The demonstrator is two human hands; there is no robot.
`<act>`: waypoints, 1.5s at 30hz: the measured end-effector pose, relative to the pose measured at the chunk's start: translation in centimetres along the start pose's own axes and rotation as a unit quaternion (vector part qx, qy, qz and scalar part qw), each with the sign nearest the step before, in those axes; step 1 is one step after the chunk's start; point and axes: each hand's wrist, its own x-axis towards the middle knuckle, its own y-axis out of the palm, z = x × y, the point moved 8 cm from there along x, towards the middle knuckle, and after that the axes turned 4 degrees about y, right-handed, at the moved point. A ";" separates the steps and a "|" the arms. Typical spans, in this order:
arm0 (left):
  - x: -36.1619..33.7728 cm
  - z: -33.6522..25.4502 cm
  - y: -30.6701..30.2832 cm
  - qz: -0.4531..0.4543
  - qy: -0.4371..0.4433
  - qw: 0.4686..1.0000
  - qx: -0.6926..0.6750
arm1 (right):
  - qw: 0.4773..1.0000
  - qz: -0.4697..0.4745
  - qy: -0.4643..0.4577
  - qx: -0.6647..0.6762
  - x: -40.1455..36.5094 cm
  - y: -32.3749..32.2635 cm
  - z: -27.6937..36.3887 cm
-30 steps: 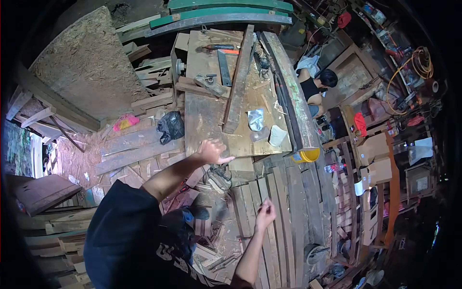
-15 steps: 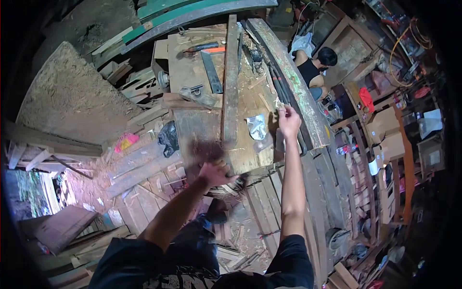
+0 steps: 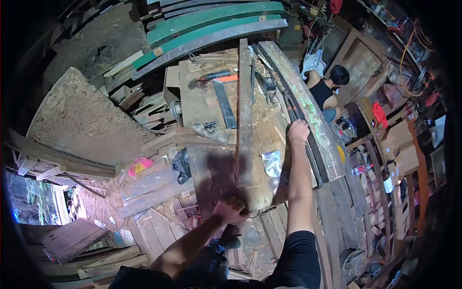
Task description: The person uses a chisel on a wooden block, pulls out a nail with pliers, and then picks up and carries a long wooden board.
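My right hand [image 3: 299,132] is closed, knuckles up, over dark long-handled tools [image 3: 290,107] lying along a beam with flaking green paint [image 3: 315,113]. Whatever sits inside its fingers is hidden. My left hand [image 3: 230,210] rests at the near edge of the workbench [image 3: 262,195], its fingers bent over the edge. A narrow wooden plank [image 3: 245,115] lies lengthwise on the bench between my hands. Close to my right forearm is a crumpled silver packet [image 3: 272,164]. Farther up lie a try square [image 3: 225,103] with an orange stock and a dark-handled tool [image 3: 215,76].
A co-worker [image 3: 327,91] sits low beyond the beam. Green boards [image 3: 211,24] span the far end. A sawdust-covered panel [image 3: 82,120] and a black plastic bag [image 3: 181,166] are on the left. Stacked planks [image 3: 332,212] run along the right.
My right hand has come down onto the dark tools and closed; its fingers were raised and pinched before. My left hand stays at the bench edge. The whole view has shifted.
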 end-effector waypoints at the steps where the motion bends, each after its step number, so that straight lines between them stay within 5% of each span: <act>1: -0.3 0.2 0.3 0.001 0.000 1.000 0.005 | 0.999 -0.011 -0.030 -0.024 0.6 0.6 0.4; 7: 0.2 -0.3 -0.4 0.018 0.010 0.999 0.039 | 0.988 0.040 -0.118 0.095 1.2 -1.3 -0.4; 11: 0.1 -0.2 -0.2 0.018 0.011 0.999 0.028 | 0.973 0.054 -0.051 0.216 0.5 -2.6 -0.2; 17: -0.4 0.0 0.3 0.029 0.005 1.000 0.008 | 0.905 -0.087 -0.039 0.414 0.1 -2.0 -1.1; 19: -0.6 0.0 0.2 0.019 -0.005 1.000 0.014 | 0.888 -0.066 -0.010 0.455 -0.1 -1.9 -1.7; 29: -0.1 -0.4 -0.1 0.039 -0.003 0.998 0.040 | 0.814 -0.182 -0.030 0.551 -3.5 -7.4 -4.2; 33: -0.4 -0.1 0.5 0.069 -0.015 0.997 0.036 | 0.727 -0.113 0.013 0.677 -5.6 -9.5 -5.4; 37: -0.5 0.4 1.6 0.136 -0.039 0.989 0.042 | 0.527 -0.015 -0.016 0.849 -14.6 -16.0 -7.2; 39: -0.8 -0.8 1.5 0.093 0.055 0.994 0.019 | 0.459 -0.009 -0.002 0.889 -21.0 -18.8 -9.9; 41: -0.5 -0.1 0.6 0.066 -0.055 0.996 0.011 | 0.425 -0.008 -0.022 0.905 -28.0 -19.9 -13.4; 43: 0.1 -1.3 -0.4 0.032 -0.006 0.999 0.020 | 0.255 0.068 -0.050 0.963 -35.3 -19.3 -15.7; 45: 0.7 -2.0 -1.1 -0.014 0.025 0.999 0.026 | 0.272 0.072 0.013 0.959 -43.2 -16.2 -19.2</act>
